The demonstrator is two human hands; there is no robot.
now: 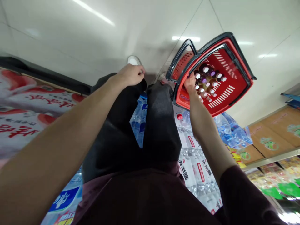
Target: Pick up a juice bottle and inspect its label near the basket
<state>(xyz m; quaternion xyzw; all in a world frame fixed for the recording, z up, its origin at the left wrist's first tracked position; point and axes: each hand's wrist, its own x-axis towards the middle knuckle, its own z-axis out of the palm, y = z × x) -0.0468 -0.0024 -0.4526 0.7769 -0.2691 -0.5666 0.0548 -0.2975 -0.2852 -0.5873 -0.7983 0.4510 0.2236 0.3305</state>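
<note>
Now my right hand (190,85) reaches into the red shopping basket (241,90) on the floor, fingers touching the small capped bottles (208,79); whether it grips one, I cannot tell. My left hand (131,74) rests curled on my knee, holding nothing.

A red basket (236,78) with black rim sits on the floor, holding upright white-capped bottles (207,79).

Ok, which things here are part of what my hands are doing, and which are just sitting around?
In hand:
right hand reaching into the red basket
small capped bottles in the basket
left hand near the dark trousers

Just about:
packs of bottled water
cardboard boxes
</note>
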